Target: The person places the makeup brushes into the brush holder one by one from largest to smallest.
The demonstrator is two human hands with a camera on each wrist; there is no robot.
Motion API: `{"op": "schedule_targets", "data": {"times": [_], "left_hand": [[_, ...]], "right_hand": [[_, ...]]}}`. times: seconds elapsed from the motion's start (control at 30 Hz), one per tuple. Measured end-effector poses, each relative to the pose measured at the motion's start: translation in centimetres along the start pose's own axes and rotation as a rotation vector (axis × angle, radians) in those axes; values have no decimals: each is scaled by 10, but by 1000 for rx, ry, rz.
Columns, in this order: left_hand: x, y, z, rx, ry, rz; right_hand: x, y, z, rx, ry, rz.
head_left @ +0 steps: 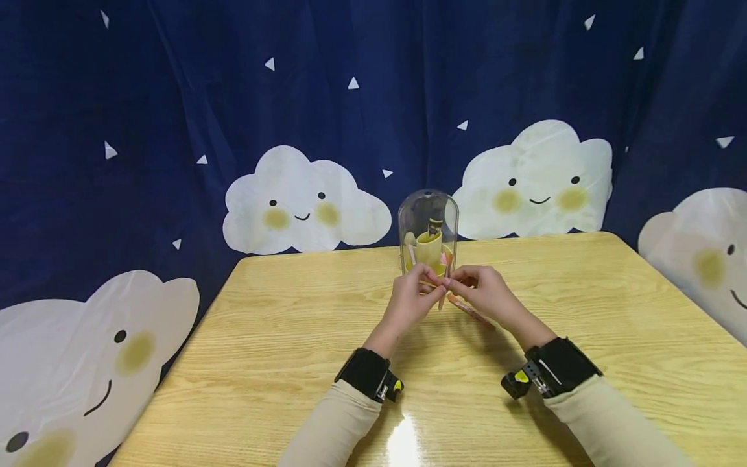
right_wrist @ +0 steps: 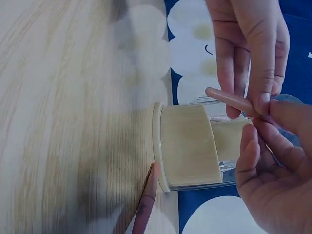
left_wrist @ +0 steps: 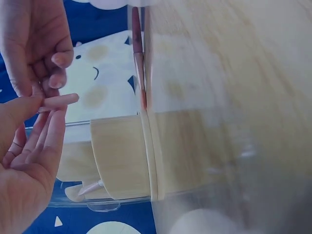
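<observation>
In the head view my left hand point(head_left: 411, 295) and right hand point(head_left: 481, 288) meet in front of a clear dome point(head_left: 428, 198). Between their fingertips is a slim makeup brush point(head_left: 440, 301) with a pink handle, pinched by both thumbs and forefingers. Its handle point(right_wrist: 229, 101) sticks out past the left thumb in the right wrist view. Fingers cover its middle. A second brush point(head_left: 474, 312), with a reddish handle and orange tip, lies on the table below my right hand. Under the dome stands a cream holder point(head_left: 428, 250) on a round base.
The wooden table point(head_left: 280, 363) reaches back to a dark blue curtain point(head_left: 327, 39) printed with smiling clouds. Inside the dome, a pale brush point(head_left: 411, 243) leans beside the holder, and a small dark-banded item point(head_left: 434, 226) pokes out of the holder's top.
</observation>
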State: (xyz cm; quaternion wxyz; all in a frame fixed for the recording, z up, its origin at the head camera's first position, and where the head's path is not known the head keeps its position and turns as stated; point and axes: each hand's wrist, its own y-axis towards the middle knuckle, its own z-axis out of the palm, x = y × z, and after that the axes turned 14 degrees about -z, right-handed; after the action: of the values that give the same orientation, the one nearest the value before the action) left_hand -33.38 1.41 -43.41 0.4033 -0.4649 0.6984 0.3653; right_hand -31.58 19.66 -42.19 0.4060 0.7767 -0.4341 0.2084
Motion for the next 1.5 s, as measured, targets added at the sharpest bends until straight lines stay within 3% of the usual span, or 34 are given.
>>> {"op": "schedule_targets", "data": {"times": [0.13, 0.27, 0.4, 0.53, 0.7, 0.77, 0.87, 1.03, 1.5], "left_hand": [[3, 1, -1, -3, -12, 31], [5, 3, -4, 2, 6, 63], [7, 2, -8, 14, 82, 57], [12, -2, -11, 32, 194, 38], [13, -6, -13, 42, 296, 60], [11, -7, -15, 39, 325, 67], [9, -9, -18, 42, 358, 70], [7, -11, -22, 46, 372, 64], [10, -14, -20, 78, 363, 64]], "right_hand": [[2, 1, -1, -23, 69, 40], [2, 4, -2, -23, 70, 27], [2, 13, -5, -73, 116, 39], [3, 31, -12, -189, 183, 19], [-3, 52, -14, -274, -19, -40], [-10, 55, -11, -266, -116, -39], [-20, 54, -5, -231, -170, -10], [-32, 49, 2, -168, -167, 44], [-40, 48, 6, -107, -185, 63]]}}
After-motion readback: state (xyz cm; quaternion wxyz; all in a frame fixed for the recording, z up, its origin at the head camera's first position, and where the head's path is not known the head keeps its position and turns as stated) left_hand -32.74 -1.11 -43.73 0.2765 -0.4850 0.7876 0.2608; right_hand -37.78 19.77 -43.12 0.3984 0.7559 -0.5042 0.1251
